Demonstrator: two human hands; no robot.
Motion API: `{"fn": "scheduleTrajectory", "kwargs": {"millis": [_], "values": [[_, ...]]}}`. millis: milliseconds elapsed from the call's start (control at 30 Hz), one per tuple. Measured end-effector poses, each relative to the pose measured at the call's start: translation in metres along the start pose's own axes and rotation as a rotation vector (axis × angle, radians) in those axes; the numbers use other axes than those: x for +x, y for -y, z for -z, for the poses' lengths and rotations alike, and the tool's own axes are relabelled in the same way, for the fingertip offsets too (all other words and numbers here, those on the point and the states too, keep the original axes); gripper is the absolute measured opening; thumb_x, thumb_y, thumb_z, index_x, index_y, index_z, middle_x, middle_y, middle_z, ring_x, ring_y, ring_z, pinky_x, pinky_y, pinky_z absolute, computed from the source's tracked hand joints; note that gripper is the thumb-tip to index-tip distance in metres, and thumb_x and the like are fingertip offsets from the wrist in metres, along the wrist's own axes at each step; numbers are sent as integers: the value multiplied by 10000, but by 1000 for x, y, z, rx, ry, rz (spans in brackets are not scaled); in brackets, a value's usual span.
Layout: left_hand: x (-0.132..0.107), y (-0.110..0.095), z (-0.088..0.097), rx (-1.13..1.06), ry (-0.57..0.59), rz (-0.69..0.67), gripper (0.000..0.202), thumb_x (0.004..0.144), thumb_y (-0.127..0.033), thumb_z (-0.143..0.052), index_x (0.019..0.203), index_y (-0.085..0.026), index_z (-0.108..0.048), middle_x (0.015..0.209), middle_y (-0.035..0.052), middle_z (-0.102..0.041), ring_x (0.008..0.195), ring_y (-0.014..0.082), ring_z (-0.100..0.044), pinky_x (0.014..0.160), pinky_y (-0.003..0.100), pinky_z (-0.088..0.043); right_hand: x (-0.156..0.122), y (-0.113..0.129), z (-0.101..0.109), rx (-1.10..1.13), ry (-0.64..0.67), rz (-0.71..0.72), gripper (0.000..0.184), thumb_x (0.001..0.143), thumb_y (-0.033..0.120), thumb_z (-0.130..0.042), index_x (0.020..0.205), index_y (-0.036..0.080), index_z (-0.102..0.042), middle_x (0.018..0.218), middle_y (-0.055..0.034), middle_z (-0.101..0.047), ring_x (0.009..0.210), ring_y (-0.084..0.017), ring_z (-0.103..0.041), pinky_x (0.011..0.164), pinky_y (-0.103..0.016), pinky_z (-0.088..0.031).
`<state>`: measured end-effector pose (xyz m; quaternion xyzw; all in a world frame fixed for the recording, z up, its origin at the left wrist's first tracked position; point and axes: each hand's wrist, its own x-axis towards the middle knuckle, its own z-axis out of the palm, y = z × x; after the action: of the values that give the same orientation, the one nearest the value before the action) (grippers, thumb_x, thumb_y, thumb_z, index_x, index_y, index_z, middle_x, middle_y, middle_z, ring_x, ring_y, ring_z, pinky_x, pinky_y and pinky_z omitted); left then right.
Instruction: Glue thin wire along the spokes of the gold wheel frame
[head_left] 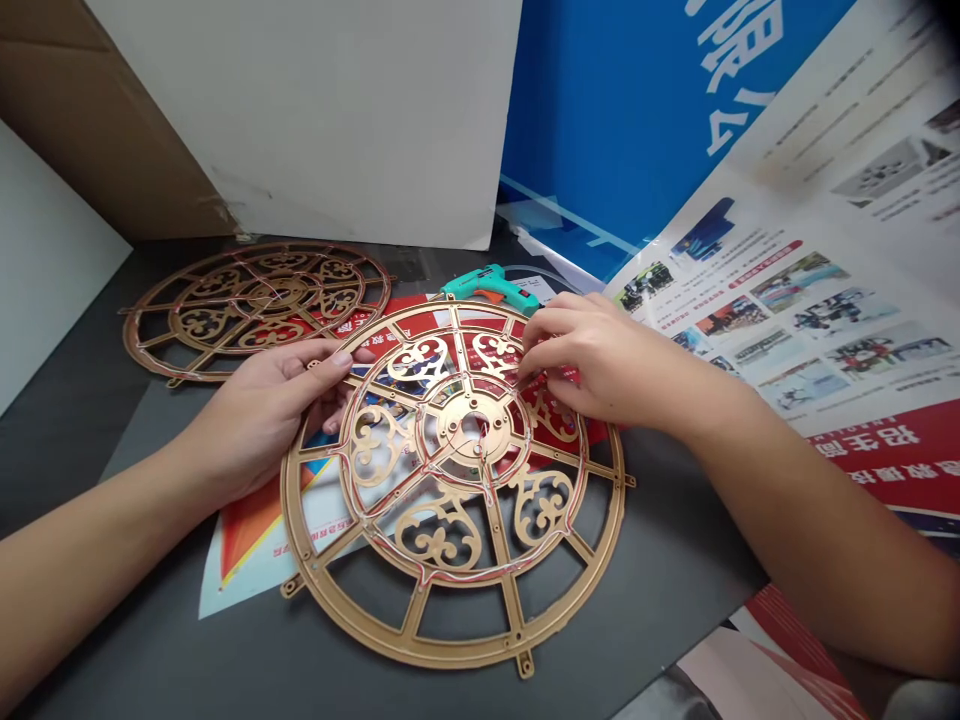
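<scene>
A round gold openwork frame (519, 637) with spokes and scroll ornaments is in front of me, its far left side raised off the table. Thin red and white wires (459, 577) run along its rings and spokes. My left hand (281, 405) grips the rim at the upper left, thumb on top and fingers beneath. At the upper right, my right hand (581, 355) has its fingers bent and pinched together at the inner ring near the wires. Whatever sits between those fingertips is hidden.
Behind at the left lies a second gold wired frame (180, 375). A teal glue gun (491, 285) lies beyond the near frame. Printed sheets (247, 570) are under it on the dark table (675, 590). A white board (337, 120) and posters (810, 300) stand around.
</scene>
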<state>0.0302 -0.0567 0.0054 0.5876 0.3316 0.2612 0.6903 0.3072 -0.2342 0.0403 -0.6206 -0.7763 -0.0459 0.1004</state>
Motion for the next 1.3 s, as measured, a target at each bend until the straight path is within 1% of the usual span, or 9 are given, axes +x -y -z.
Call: {"fn": "scheduleTrajectory", "kwargs": {"millis": [100,300,533,600,733,833,933,1067,1300], "values": [[0,1,1,-5,-4,-1,178,816,-229,-888,912,-157,-756,626,-3,-696,478,77,-564,436,134,-487,0,1,2,-28,-6,-25,348,931,104,-601,1055,283,-873,1174,-76,-798,1177,-321,-660,1039,-527,-472],[-1,-1,0,-11,-1,-4,193,813,-234,-902,911,-151,-758,619,-2,-685,489,80,-566,434,134,-488,3,-8,-2,-11,-42,-56,216,989,185,-626,926,222,-829,1100,-80,-825,1064,-298,-714,953,-502,-529],[-1,-3,-3,-10,3,-9,269,754,-255,-957,893,-145,-755,599,-6,-668,475,77,-542,425,147,-480,2,-19,0,56,-190,-104,300,1066,212,-505,1024,228,-802,1153,-114,-801,1119,-298,-685,998,-486,-545],[-2,-3,-2,-9,0,-5,257,767,-250,-948,901,-145,-755,603,-6,-673,469,73,-541,428,142,-481,0,-18,2,91,-185,-113,296,1082,264,-518,975,220,-790,1117,-118,-790,1083,-288,-681,970,-470,-541],[-2,-2,-1,-16,-17,9,187,806,-213,-900,905,-148,-756,613,-3,-685,467,76,-560,430,135,-490,1,-9,3,160,-141,-130,362,1088,377,-573,838,204,-769,954,-98,-726,913,-228,-648,822,-396,-503],[2,0,0,-19,-45,23,52,880,-192,-785,911,-157,-762,600,5,-685,435,86,-557,399,143,-476,5,0,-1,152,-64,-207,375,1082,402,-587,864,184,-800,931,-93,-710,882,-210,-630,755,-367,-452],[4,1,0,-21,-66,34,82,898,-190,-722,939,-152,-782,594,19,-692,412,93,-553,386,152,-476,9,9,-6,91,15,-320,355,1062,426,-631,890,179,-819,922,-93,-744,843,-207,-617,719,-365,-401],[3,-1,-2,-26,-88,47,96,881,-173,-721,934,-142,-795,595,31,-698,409,94,-559,382,152,-481,13,18,-6,77,36,-456,352,1037,432,-664,838,201,-838,778,-81,-748,716,-195,-570,653,-378,-351],[1,-4,-6,-41,-114,67,97,882,-157,-722,913,-126,-808,565,36,-685,392,95,-552,362,147,-467,19,18,-6,412,51,-687,198,920,252,-811,734,184,-829,599,-24,-675,503,-108,-463,543,-344,-372]]}}
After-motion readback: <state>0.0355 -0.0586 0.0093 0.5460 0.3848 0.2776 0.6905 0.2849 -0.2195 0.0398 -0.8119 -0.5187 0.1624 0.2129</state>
